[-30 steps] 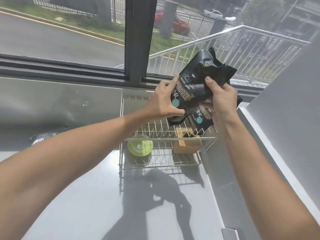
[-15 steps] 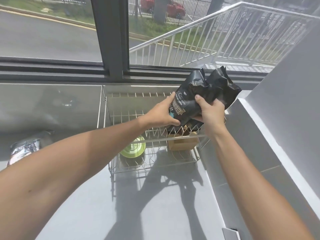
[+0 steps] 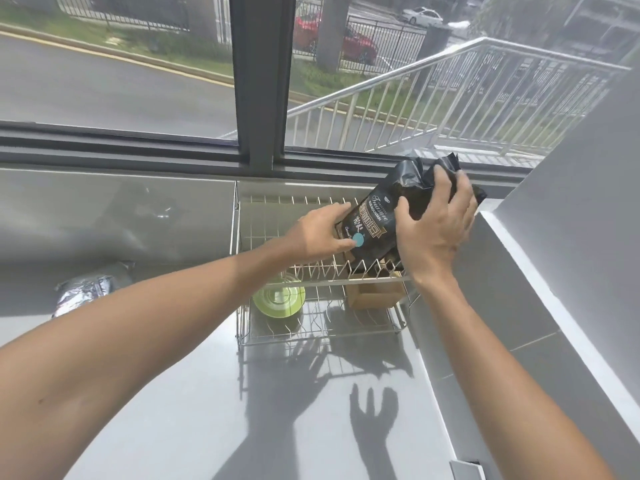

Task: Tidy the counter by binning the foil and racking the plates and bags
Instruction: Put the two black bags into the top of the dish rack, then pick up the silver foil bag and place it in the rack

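While the bag [image 3: 377,220] is leaning on the rack's [image 3: 239,237] upper tier, the left hand [image 3: 311,233] is pinching its lower corner and the right hand [image 3: 433,230] is clasping its crumpled top, fingers spread (light, slippery film, probably).

A grey counter [image 3: 173,393] runs beneath the window [image 3: 138,81]. A wire dish rack [image 3: 237,258] stands toward its right; crumpled foil [image 3: 83,294] lies well apart at left.

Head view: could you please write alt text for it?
Left hand and right hand hold a black bag at the upper tier of a wire rack. A green plate and brown box sit below; foil lies left on the counter.
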